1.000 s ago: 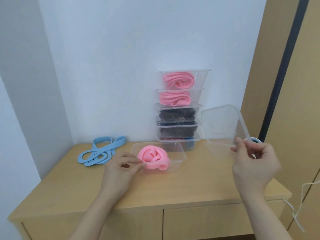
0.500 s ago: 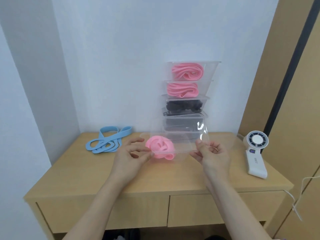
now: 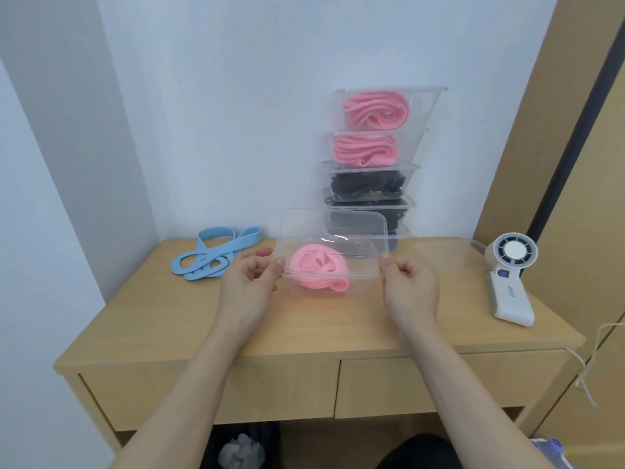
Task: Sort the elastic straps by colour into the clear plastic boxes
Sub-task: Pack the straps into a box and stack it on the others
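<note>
Lid [image 3: 333, 231] now over pink-strap box [image 3: 363, 286]; fan [image 3: 511, 265] reads perhaps MINISO.

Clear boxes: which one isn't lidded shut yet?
The box on the desk between left hand and right hand, holding a pink strap: both pinch its lid, tilted over it. The other boxes stand stacked against the wall.

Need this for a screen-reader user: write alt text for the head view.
A left hand and right hand pinch a clear lid over a clear box holding a coiled pink strap on a wooden desk. Behind, stacked boxes hold pink and black straps; blue straps lie loose at left.
</note>
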`<state>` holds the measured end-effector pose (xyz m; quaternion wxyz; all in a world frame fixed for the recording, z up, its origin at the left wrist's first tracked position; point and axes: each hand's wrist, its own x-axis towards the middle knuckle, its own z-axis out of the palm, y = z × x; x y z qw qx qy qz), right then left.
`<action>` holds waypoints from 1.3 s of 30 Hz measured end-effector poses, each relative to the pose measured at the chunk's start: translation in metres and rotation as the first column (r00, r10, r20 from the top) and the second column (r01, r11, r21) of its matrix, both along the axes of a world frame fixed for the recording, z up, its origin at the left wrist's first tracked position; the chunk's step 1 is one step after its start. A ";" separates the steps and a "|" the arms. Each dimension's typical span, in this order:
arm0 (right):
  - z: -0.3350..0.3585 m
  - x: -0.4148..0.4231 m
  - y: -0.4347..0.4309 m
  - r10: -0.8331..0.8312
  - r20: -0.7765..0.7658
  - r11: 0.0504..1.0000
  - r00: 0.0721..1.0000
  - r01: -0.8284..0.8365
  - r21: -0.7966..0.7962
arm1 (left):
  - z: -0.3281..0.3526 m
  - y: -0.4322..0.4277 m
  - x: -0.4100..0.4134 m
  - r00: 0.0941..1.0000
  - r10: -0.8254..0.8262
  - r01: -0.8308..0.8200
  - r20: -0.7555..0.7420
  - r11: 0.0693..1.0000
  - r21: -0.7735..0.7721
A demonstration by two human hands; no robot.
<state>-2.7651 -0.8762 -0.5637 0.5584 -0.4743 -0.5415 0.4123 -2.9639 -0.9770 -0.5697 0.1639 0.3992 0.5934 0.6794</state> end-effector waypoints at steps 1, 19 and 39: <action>0.002 0.001 0.001 0.012 0.041 1.000 0.999 -0.013 0.015 | -0.001 0.000 -0.001 1.000 0.006 -0.006 0.005 1.000 0.001; 0.026 0.010 0.029 0.260 0.331 0.965 0.907 -0.239 -0.103 | 0.009 -0.001 0.007 0.996 -0.010 0.019 0.092 0.995 -0.099; 0.011 0.017 0.020 0.359 0.227 0.933 0.905 -0.340 -0.120 | 0.008 -0.005 0.007 0.997 -0.002 0.008 0.077 0.997 -0.080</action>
